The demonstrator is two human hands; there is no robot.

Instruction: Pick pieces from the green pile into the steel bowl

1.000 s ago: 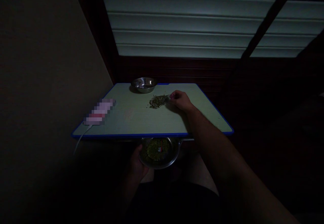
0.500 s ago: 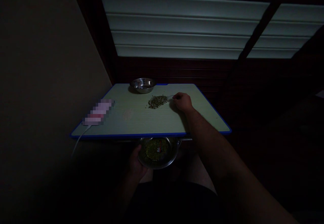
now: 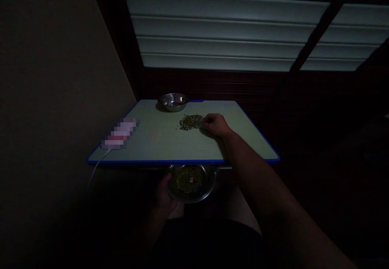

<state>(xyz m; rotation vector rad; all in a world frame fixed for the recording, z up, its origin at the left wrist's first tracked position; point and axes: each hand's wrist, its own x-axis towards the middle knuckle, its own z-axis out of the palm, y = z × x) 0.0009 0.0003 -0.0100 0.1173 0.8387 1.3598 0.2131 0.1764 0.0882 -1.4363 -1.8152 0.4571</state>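
Note:
My left hand (image 3: 166, 196) grips the left rim of a metal bowl (image 3: 209, 190), held below the table's front edge. Small greenish grains (image 3: 185, 180) that look like beans lie in it, along with a small light-and-red label. On the table, my right hand (image 3: 214, 124) is closed on a thin, pale, see-through piece (image 3: 201, 124); what kind it is I cannot make out. That piece touches the right side of a loose pile of greenish-brown grains (image 3: 189, 122). Behind the pile stands a second metal bowl (image 3: 174, 103).
The light-topped table (image 3: 146, 149) has a blue rim. A blurred-out phone-like object (image 3: 120, 133) with a white cable (image 3: 97, 165) lies at its left. A wall (image 3: 60, 58) rises on the left, and dark wood with pale slatted panels (image 3: 219, 30) stands behind. The room is dim.
My right hand has moved slightly left and nearer me, bringing the thin piece to the pile's right edge. My left hand still grips the lower bowl. The view has shifted a little.

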